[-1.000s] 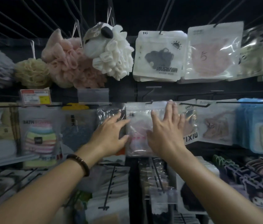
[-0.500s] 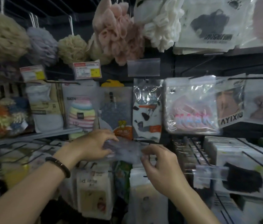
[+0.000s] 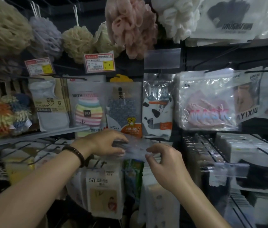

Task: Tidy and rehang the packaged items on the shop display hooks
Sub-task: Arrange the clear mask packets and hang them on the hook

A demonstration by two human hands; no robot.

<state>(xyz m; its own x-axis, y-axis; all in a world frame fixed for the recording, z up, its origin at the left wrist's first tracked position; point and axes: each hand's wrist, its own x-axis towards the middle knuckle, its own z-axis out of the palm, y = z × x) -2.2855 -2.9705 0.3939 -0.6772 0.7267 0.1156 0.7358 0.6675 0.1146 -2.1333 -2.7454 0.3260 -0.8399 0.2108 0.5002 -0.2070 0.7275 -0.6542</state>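
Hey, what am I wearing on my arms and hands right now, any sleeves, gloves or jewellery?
Both forearms are bare, with no sleeves or gloves in view. The left hand has a dark beaded bracelet round its wrist. The right hand shows no bracelet, watch or ring.

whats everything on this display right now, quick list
bath puffs: at least six, beige, lilac, pink, white, hanging along top
price tags: two, red and yellow, under the puffs
bath towel pack: one, pastel stripes, middle row left
tiger pack: one, blue patterned, right of it
cow-print pack: one, white and black, centre
MASK pack: one, clear and pink, middle row right
black mask box: one, white, lower right
clear packet: one, see-through, between both hands
left hand: one, dark bracelet at wrist, grips clear packet
right hand: one, fingers pinch packet's right edge
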